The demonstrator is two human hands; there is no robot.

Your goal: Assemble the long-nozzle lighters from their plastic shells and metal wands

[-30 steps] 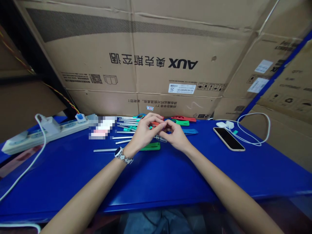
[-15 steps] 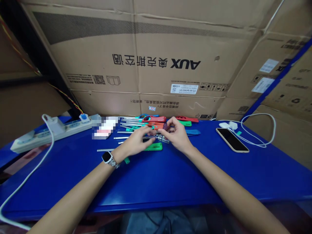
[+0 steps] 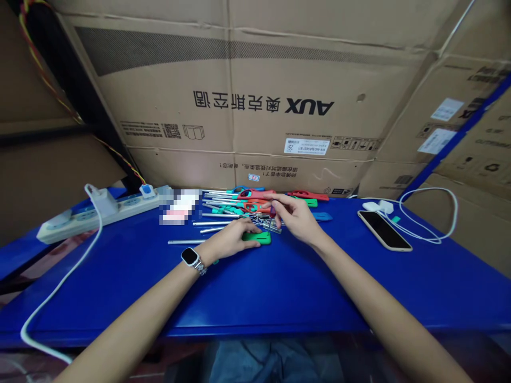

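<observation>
My left hand (image 3: 233,236), with a watch on its wrist, rests over a long-nosed lighter with a green handle (image 3: 261,238). Its thumb and fingers close around that handle, partly hiding it. In my right hand (image 3: 295,215) is a small screwdriver (image 3: 272,211) with a dark red handle, pinched upright, its thin shaft pointing down. Just below the shaft lies a clear plastic lighter part (image 3: 275,227) with thin metal bits and wires beside it. Behind my hands several more lighters lie side by side, among them a red one (image 3: 259,194) and an orange one (image 3: 255,204).
A white power strip (image 3: 107,213) with plugs stands at the left, its white cable (image 3: 66,282) running down the table. A phone (image 3: 384,230) and a looped charging cable (image 3: 453,218) lie at the right. Large cardboard (image 3: 255,69) walls off the back of the blue table (image 3: 259,303).
My left hand has come down onto the green lighter, its fingers closing. My right hand has turned the screwdriver upright, tip down. The view has shifted slightly.
</observation>
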